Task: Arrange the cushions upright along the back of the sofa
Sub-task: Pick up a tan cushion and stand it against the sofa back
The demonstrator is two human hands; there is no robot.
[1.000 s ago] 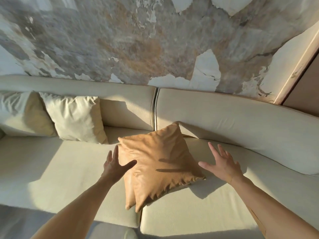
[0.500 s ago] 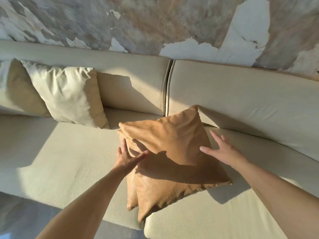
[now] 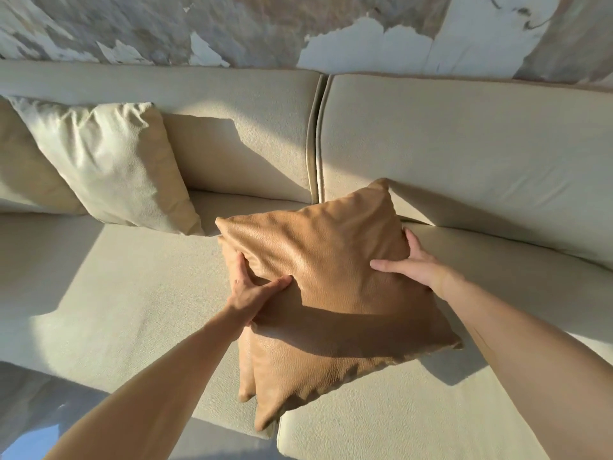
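A tan leather cushion [image 3: 335, 270] lies flat on the seat of the cream sofa [image 3: 464, 144], one corner touching the backrest. A second tan cushion [image 3: 246, 366] lies under it, showing only at its lower left edge. My left hand [image 3: 252, 287] grips the top cushion's left edge, thumb on top and fingers curled around the side. Gripping its right edge is my right hand [image 3: 411, 260], thumb across the top face. A cream cushion [image 3: 109, 164] stands upright against the backrest at the left, with a beige cushion [image 3: 23, 167] behind it at the frame's edge.
Behind the sofa runs a wall [image 3: 265, 28] with peeling paint. The seat's front edge and a strip of grey floor [image 3: 30, 410] show at the lower left. Bare seat lies between the cream cushion and the tan ones, and to the right of them.
Both hands were open and apart from the tan cushion a second ago. They closed in and now grip its left and right edges. The view moved closer to the sofa.
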